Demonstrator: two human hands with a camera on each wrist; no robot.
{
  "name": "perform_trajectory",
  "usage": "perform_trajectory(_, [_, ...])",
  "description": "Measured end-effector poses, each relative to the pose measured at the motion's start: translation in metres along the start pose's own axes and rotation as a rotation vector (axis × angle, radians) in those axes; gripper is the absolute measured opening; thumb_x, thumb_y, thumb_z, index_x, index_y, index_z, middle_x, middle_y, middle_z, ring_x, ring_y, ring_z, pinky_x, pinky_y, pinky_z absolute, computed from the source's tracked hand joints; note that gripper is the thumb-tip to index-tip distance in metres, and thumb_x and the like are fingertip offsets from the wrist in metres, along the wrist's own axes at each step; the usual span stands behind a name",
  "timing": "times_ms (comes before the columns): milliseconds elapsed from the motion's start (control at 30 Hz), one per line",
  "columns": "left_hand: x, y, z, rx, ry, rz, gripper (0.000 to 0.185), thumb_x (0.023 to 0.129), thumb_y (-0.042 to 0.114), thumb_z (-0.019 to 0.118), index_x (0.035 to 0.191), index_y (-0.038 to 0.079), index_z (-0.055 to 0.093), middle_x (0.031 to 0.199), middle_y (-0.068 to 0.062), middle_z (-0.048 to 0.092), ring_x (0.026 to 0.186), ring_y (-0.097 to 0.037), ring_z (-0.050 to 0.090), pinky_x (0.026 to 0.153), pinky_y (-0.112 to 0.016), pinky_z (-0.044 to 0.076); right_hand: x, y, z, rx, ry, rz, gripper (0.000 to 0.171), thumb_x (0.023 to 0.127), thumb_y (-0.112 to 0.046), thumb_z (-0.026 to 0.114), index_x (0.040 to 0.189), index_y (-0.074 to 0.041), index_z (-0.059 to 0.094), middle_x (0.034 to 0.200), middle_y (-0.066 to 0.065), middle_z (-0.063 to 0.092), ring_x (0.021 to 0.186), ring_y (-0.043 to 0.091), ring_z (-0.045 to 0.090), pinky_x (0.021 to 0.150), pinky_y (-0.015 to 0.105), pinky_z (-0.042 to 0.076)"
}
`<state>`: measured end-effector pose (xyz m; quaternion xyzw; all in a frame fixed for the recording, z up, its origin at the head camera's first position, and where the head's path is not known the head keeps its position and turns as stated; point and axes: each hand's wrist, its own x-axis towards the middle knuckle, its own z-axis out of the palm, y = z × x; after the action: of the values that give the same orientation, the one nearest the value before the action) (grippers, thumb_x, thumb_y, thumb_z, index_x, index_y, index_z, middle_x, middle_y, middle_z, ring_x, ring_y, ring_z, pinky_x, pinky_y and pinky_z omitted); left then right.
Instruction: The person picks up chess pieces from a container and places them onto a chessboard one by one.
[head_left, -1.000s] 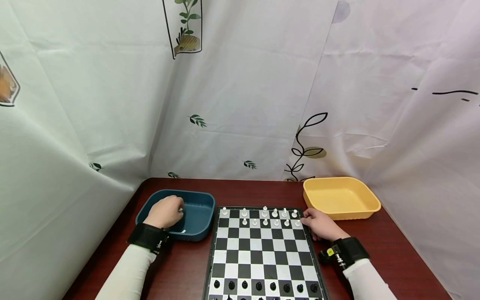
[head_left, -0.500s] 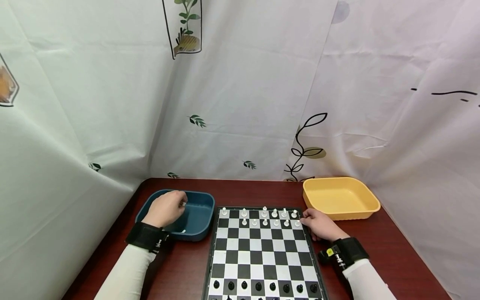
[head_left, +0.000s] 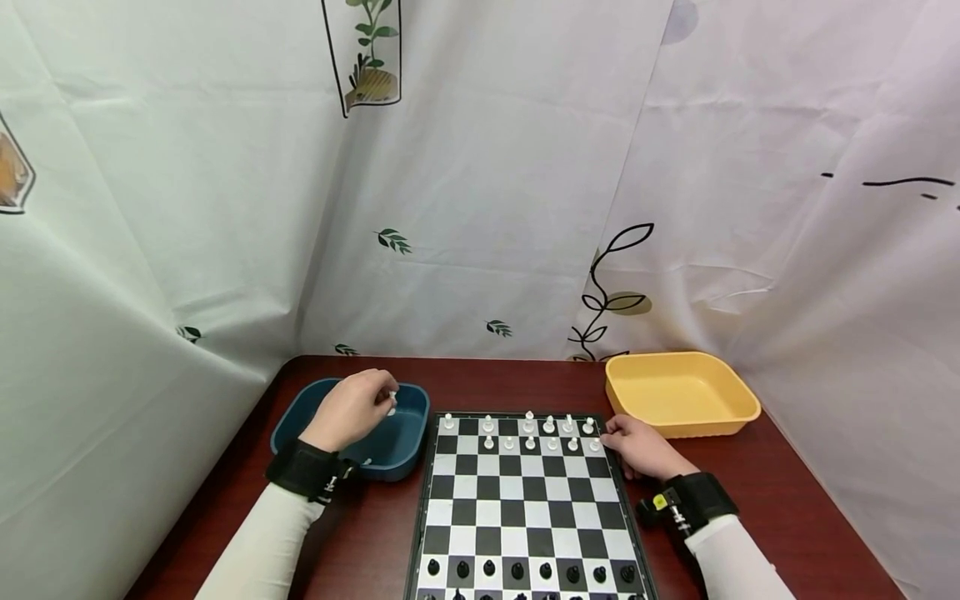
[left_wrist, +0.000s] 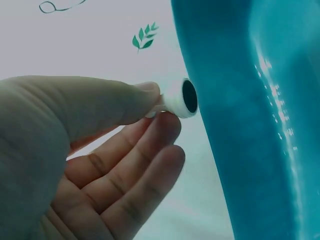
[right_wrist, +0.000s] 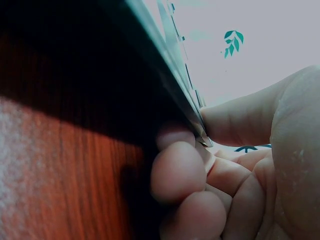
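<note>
My left hand (head_left: 352, 410) is raised over the blue bin (head_left: 411, 446). Its thumb and fingertips pinch a white chess piece (left_wrist: 174, 100), whose round base with a dark underside faces outward in the left wrist view. The upper part of the piece is hidden by the fingers. At the far right corner of the chessboard (head_left: 489, 513), my right hand (head_left: 639, 447) grips the edge. In the right wrist view the thumb lies on top of the board's rim (right_wrist: 172, 82) and the fingers curl beneath it. White chess pieces (head_left: 529, 425) stand in two far rows, with gaps toward the left.
Black chess pieces (head_left: 517, 572) line the near side of the board, partly cut off by the frame. A small white object (head_left: 367, 462) lies in the blue bin. Back right stands a yellow bin (head_left: 675, 392) on the dark red table (head_left: 517, 379), before a white patterned cloth (head_left: 480, 183).
My left hand has risen out of the blue bin and moved right and away from me, with the white chess piece between its fingers. The right hand stays at the board's edge.
</note>
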<state>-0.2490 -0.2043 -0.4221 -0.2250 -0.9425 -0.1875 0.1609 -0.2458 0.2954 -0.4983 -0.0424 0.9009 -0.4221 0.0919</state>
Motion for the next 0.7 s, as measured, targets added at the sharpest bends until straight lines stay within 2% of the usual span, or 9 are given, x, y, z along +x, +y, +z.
perform_trajectory(400, [0.014,0.033,0.010,-0.052,0.057,0.031,0.016,0.097,0.003,0.086,0.111,0.008,0.079,0.101,-0.004,0.073,0.088,-0.018,0.071,0.079,-0.041,0.062,0.002,-0.001,0.000,0.002,-0.005,-0.009,0.015,0.107,-0.016,0.067,0.110,-0.003,0.062,0.060,0.007,0.056,0.046,0.023,0.057,0.049,0.038,0.047])
perform_trajectory(700, [0.026,0.058,0.018,-0.045,0.062,0.080,0.017,0.097,0.003,0.085,0.109,0.011,0.077,0.101,-0.001,0.073,0.088,-0.016,0.069,0.079,-0.038,0.061,0.000,0.000,0.000,0.000,0.000,0.005,0.015,0.107,-0.017,0.067,0.110,-0.003,0.062,0.061,0.007,0.057,0.047,0.023,0.058,0.048,0.037,0.048])
